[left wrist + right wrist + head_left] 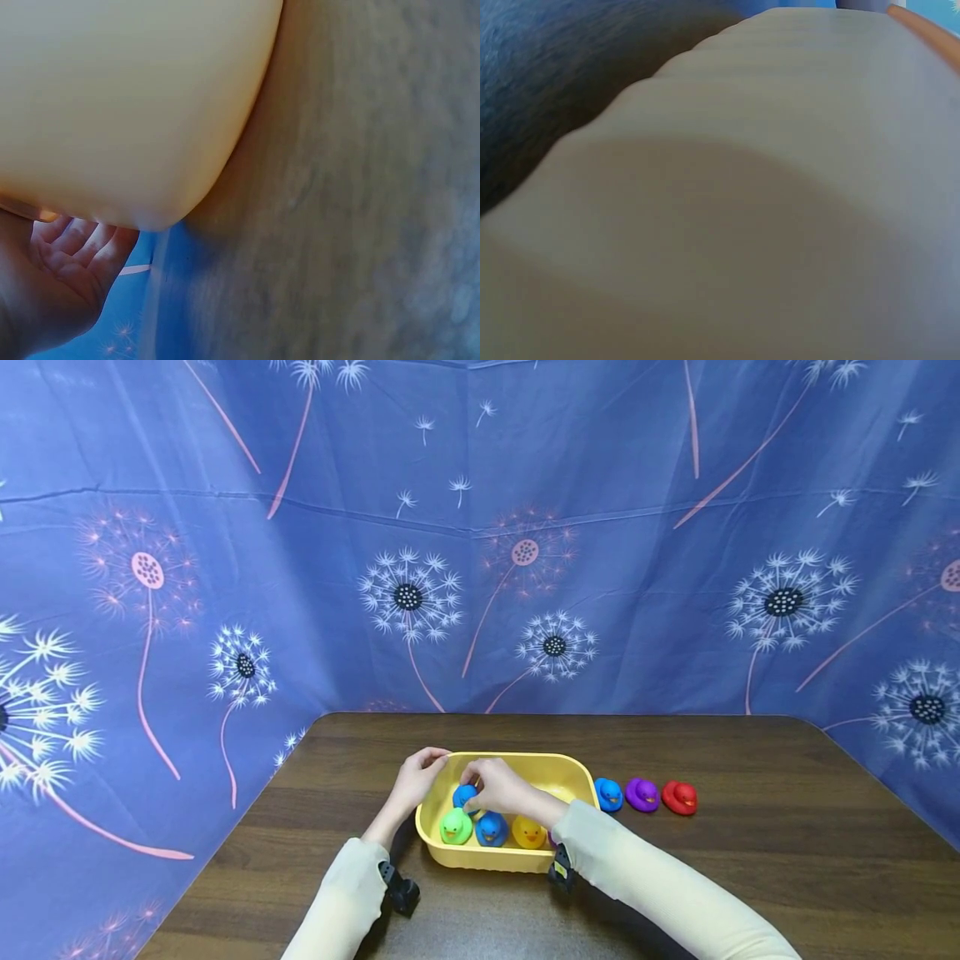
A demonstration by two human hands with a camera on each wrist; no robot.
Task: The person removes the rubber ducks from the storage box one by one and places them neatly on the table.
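Observation:
A yellow plastic tub [491, 858] stands on the wooden table. At its back left corner my left hand [412, 779] grips the rim; the left wrist view shows the fingers against the outer wall. Inside the tub, my right hand [501, 787] pinches a blue rubber duck [462, 794] near the left end. Along the front inside sit a green duck [455, 827], another blue duck [492, 829] and a yellow duck [528, 832]. A purple duck is mostly hidden by my right wrist. The tub's outer wall [742, 225] fills the right wrist view.
Right of the tub, a blue duck [608, 794], a purple duck [642, 794] and a red duck [679, 797] form a row on the table [750, 860]. A blue dandelion-print cloth [637, 568] hangs behind the table and along its left side.

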